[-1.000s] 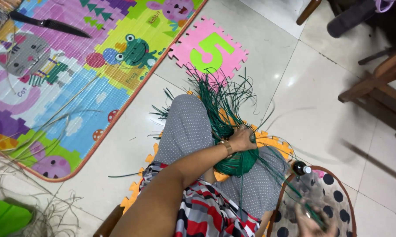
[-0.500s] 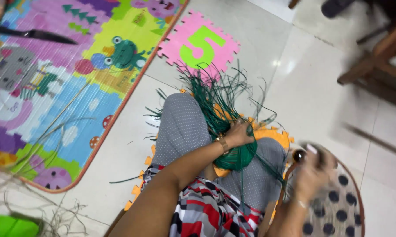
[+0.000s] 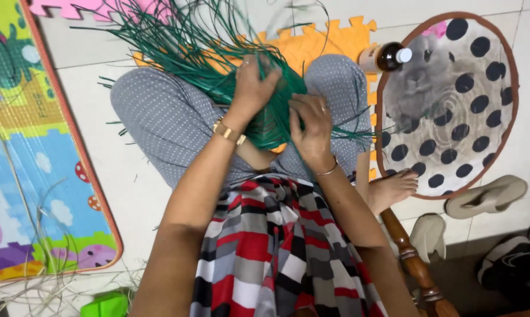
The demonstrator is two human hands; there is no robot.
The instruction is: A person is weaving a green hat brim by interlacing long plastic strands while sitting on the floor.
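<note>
A green woven piece [image 3: 271, 120] rests in my lap, with long loose green strands [image 3: 177, 41] fanning out over my left knee. My left hand [image 3: 252, 88] grips the piece from above, a gold bracelet on its wrist. My right hand [image 3: 312, 126] presses against the piece's right side, fingers curled on the weave. I sit cross-legged in grey dotted trousers and a striped red, black and grey top.
A round mat with black dots [image 3: 453, 94] lies to the right, a small brown bottle [image 3: 385, 57] at its edge. A colourful play mat [image 3: 36, 176] is on the left, an orange foam tile [image 3: 329, 41] under my legs. Sandals [image 3: 488, 196] and a wooden chair leg [image 3: 414, 261] are at lower right.
My right hand came back from the dotted mat and now rests on the green woven piece. The view has tipped down and closer over my lap.
</note>
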